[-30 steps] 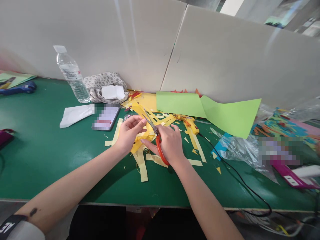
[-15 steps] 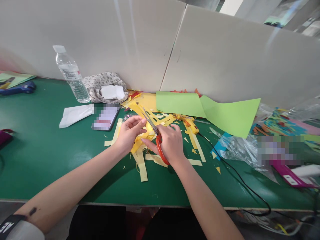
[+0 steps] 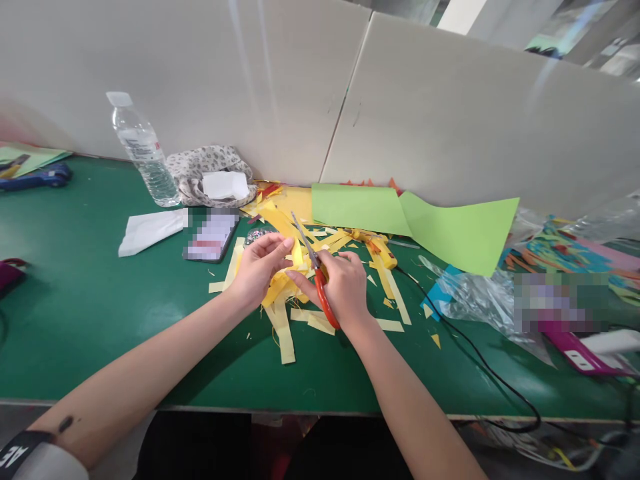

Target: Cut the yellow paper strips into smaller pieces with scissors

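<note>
Red-handled scissors [image 3: 325,300] are in my right hand [image 3: 345,287], their blades pointing up and slightly left and looking closed. My left hand [image 3: 260,267] pinches a small piece of yellow paper [image 3: 297,252] between thumb and fingers, just left of the blades. Beneath both hands lies a heap of yellow paper strips [image 3: 285,337] on the green table [image 3: 200,367]. Part of the heap is hidden by my hands.
Behind are green paper sheets [image 3: 360,205] against the grey partition. A water bottle [image 3: 145,157], a phone [image 3: 213,237] and a patterned cloth pouch [image 3: 207,160] stand or lie left. A yellow glue gun [image 3: 383,253] with black cable, and clear plastic [image 3: 480,303], lie right.
The scissor blades have swung slightly to the right, away from my left fingers, and appear more closed. My left hand has barely moved and still pinches the yellow paper.
</note>
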Tool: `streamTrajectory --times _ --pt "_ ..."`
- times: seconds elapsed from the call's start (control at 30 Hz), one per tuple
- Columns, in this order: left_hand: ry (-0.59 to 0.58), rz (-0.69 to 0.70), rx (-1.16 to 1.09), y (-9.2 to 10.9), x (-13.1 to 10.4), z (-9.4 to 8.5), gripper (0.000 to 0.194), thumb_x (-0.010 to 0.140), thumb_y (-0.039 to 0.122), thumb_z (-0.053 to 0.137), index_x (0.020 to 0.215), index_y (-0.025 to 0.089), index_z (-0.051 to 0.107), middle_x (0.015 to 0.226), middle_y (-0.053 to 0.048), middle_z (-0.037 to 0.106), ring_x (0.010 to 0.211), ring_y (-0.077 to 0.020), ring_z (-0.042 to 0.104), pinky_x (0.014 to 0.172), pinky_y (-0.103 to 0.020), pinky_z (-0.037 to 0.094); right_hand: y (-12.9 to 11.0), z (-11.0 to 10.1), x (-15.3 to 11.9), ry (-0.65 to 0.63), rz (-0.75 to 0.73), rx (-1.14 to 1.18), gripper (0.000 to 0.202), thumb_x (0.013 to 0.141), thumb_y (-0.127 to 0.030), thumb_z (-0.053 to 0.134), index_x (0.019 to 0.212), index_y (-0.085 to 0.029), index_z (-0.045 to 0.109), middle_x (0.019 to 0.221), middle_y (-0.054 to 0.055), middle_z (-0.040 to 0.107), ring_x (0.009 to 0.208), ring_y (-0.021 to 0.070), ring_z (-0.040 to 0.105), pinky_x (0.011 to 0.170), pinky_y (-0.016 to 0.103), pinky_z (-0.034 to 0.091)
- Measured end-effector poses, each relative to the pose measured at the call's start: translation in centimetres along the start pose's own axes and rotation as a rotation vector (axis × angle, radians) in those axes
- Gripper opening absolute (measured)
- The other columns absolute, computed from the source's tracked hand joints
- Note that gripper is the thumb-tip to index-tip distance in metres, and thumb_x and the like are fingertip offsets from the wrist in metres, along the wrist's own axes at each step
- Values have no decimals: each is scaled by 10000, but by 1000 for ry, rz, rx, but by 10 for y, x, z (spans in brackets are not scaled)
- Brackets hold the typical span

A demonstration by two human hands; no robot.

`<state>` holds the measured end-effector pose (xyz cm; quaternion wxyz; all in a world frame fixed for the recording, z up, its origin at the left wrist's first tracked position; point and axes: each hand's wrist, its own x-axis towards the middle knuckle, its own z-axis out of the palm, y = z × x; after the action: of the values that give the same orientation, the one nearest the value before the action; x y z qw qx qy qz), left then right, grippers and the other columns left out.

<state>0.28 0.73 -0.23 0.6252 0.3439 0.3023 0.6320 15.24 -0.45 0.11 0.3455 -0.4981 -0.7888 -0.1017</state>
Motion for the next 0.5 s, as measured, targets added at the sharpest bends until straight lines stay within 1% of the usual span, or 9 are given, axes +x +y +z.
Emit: streamTrajectory --times 0.07,0.13,0.2,0.27,0.33,0.4,0.5 --pt "2 -2 19 -2 0 -1 166 655 270 756 727 175 641 696 33 590 604 -48 551 552 -142 485 0 -1 1 25 76 85 270 783 -475 531 720 -215 493 515 -43 529 515 128 501 772 306 383" --pt "4 -4 75 -4 0 -1 178 653 286 756 725 171 640 703 29 594 607 -51 553 568 -151 494 1 -3 2 41 165 192 239 773 -449 551 741 -223 480 542 -38 552 558 141 535 758 311 405" --pt "3 -4 149 -5 0 -1 187 658 303 750 726 169 638 718 22 606 622 -59 566 592 -166 505 0 -6 3 21 219 324 205 762 -413 567 773 -232 473 612 -26 593 626 155 576 754 321 426" --pt "2 -5 203 -5 -1 0 196 660 320 743 728 170 636 731 18 618 634 -69 578 603 -178 510 0 -7 3 -18 234 466 178 749 -365 583 802 -239 467 695 -17 623 690 160 604 748 324 447" --pt "2 -12 226 -6 -2 0 206 654 330 744 727 171 635 734 14 626 644 -78 587 613 -190 513 0 -6 3 -42 240 571 150 746 -308 577 813 -243 459 735 -14 626 710 158 614 731 318 463" --pt "2 -41 222 -6 -1 0 211 645 326 748 727 168 636 736 11 629 652 -83 592 627 -201 515 1 -3 3 -45 249 609 128 748 -263 557 818 -243 453 734 -13 614 708 157 612 714 313 470" --pt "11 -90 188 -5 1 -1 209 632 303 757 722 162 633 728 13 617 658 -82 587 649 -210 514 3 -1 2 -68 218 574 112 742 -222 539 814 -239 455 733 -10 607 713 159 602 725 314 464"
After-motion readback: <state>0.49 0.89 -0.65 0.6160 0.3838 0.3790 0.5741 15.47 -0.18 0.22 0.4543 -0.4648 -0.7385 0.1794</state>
